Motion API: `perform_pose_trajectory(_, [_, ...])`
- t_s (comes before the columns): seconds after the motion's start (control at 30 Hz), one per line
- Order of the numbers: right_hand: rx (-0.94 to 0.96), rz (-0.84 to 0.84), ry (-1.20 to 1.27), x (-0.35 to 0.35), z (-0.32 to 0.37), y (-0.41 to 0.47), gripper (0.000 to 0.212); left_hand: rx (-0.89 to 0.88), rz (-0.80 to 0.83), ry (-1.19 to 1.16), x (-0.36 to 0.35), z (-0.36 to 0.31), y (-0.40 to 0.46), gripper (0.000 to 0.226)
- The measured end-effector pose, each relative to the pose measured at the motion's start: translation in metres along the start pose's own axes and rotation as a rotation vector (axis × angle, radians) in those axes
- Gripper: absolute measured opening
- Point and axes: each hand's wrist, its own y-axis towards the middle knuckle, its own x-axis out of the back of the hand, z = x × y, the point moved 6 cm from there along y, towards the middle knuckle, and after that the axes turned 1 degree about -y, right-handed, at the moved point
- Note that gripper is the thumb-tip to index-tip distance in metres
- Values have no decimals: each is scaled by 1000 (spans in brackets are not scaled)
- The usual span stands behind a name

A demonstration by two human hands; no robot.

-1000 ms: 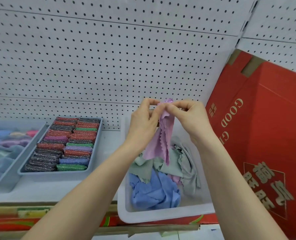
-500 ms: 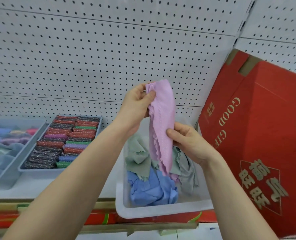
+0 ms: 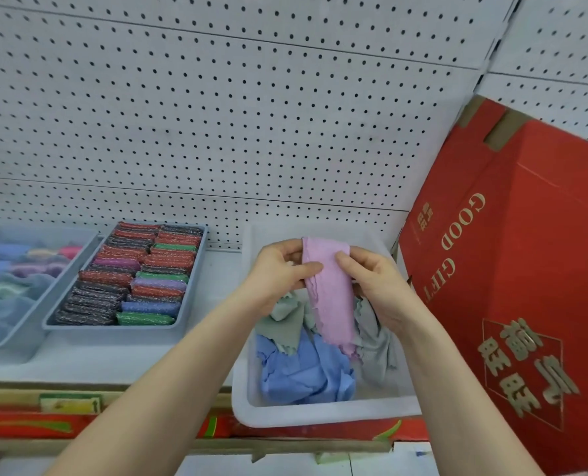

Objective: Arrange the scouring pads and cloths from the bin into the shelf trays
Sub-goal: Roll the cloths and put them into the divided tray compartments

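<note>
**Pink cloth held for folding above the white bin**

Pink microfibre cloth with a scalloped edge (image 3: 330, 290), folded lengthwise into a narrow strip, hangs over the white plastic bin (image 3: 320, 415) on the shelf. The left hand (image 3: 278, 273) pinches the strip's upper left edge, thumb across the front; the right hand (image 3: 375, 280) grips the upper right edge, thumb laid on the fabric. Both hands are closed on the cloth, near each other, at its top end; the lower end dangles free, reaching down among the loose cloths in the bin. Below it lie a crumpled blue cloth (image 3: 302, 369), a sage-green cloth (image 3: 282, 321) and a grey cloth (image 3: 376, 348), not yet sorted.

Step in hand, as judged: folding one cloth to tray width. The next move likely calls for folding or rolling the strip short, then carrying it left, past the grey tray of glittery scouring pads (image 3: 127, 276), which looks full, to the translucent tray of rolled cloths (image 3: 21, 286) at the far left, well apart from the hands.
</note>
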Motion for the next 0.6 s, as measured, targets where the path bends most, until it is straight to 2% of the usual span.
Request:
perform_pose_trajectory(0.13, [70,17,87,5,18,5,24,-283,-7,85,7,-29,4,32])
perform_pose_trajectory(0.2, [126,15,79,6,30,7,33,-379,-15,126,9,-42,5,44])
perform_pose_trajectory(0.27, [162,-3,52,4,36,8,52,-409,-18,169,9,-48,5,59])
perform_pose_trajectory(0.33, [177,-7,61,1,41,7,56,-404,-17,159,10,-46,7,60])
perform_pose_trajectory(0.5, [62,82,215,-4,27,7,25,-397,-112,70,18,-42,7,62])
perform_pose_trajectory(0.57, [1,93,125,-9,11,5,32,-381,-138,-13,22,-42,4,58])
perform_pose_trajectory(0.6, [-12,79,117,-12,6,5,31,-356,-150,-63,23,-41,5,49])
